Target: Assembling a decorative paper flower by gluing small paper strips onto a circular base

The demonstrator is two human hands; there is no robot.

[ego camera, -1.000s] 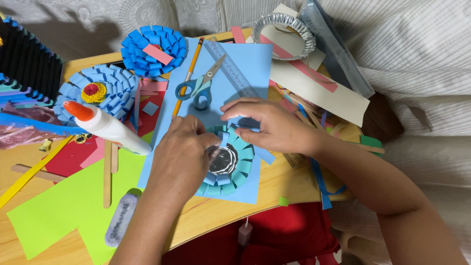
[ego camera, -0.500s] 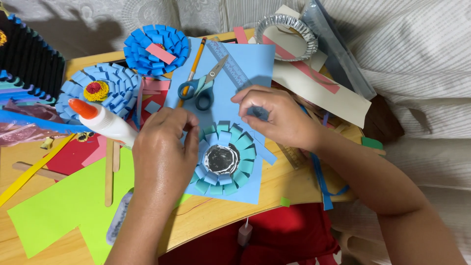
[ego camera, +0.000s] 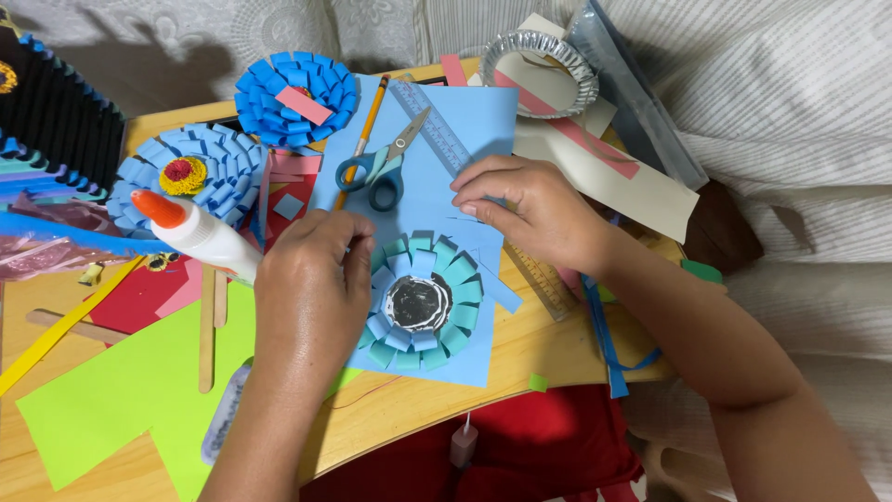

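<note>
- Rosette (ego camera: 421,300) of teal paper loops, foil centre, lies on blue sheet (ego camera: 483,121) near tabletop's front edge
- Left hand (ego camera: 311,288) fingertips pinch rosette's left loops
- Right hand (ego camera: 534,209) curled, pressing sheet; holds nothing visible
- Likely light, flimsy, crushable; best taken at rim, gently

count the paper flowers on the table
3. A teal flower lies on the blue sheet between the hands; a dark blue flower sits at the top; a light blue flower with a yellow centre is on its left. More may be hidden.
</note>
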